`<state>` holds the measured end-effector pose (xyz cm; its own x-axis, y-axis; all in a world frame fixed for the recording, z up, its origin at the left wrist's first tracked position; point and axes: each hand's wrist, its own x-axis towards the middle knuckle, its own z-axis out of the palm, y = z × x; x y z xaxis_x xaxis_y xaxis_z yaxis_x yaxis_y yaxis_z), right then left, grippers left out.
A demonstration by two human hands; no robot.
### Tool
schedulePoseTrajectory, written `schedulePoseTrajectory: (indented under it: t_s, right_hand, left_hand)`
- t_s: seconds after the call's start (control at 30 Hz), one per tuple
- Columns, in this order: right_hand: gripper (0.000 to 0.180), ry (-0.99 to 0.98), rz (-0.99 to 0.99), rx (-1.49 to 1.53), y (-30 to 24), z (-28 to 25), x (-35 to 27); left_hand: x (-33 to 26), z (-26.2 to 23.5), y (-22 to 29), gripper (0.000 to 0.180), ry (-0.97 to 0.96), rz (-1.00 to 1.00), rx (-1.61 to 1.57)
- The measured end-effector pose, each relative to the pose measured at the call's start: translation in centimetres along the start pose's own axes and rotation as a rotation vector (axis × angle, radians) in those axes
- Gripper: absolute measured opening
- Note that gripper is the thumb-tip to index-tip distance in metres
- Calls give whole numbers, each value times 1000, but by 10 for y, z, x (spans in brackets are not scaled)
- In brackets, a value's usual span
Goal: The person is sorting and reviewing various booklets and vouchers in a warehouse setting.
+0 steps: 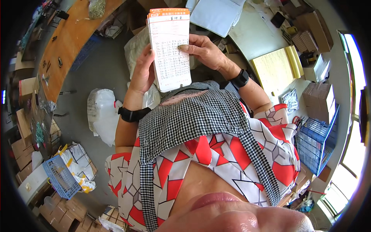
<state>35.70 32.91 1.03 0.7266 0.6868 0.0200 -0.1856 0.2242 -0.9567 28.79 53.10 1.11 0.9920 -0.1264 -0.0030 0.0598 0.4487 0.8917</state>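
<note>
A stack of tall white cards with orange top edges [170, 58] is held upright between my two hands. Handwritten rows fill the middle of the front card. My left hand [143, 69] closes on the left edge, its thumb along the side and the other fingers hidden behind the stack. From the right, my right hand [206, 53] grips the cards with its thumb on the front face and its fingers behind. Each wrist wears a black band.
An orange-brown table [58, 42] with small metal parts curves along the left. On the right-hand desk lie a yellow ruled pad [274, 67] and white papers [214, 15]. Blue crates [315, 143], brown boxes [319, 98] and a white plastic-wrapped bundle [102, 112] stand around me.
</note>
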Motion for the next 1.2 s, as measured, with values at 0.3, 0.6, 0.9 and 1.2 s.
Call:
schedulePoseTrajectory:
  t_s: [0.3,0.6,0.9,1.2]
  right_hand:
    - [26,41,-47,-62,-6,-3,3]
    - [28,79,-76,-114,-13,-8,10]
    - [31,426,-519,-1183,-41,-25,21]
    - [13,817,-92,-1716,-27,-8,-223]
  left_hand:
    - [9,15,-7,110,-215,-311,-420]
    - [25,19,-11,106,-479,-333,-497]
    - [25,9,-6,101,-418,-373,-426]
    - [-10,146,-113,68,-738,-964,-231]
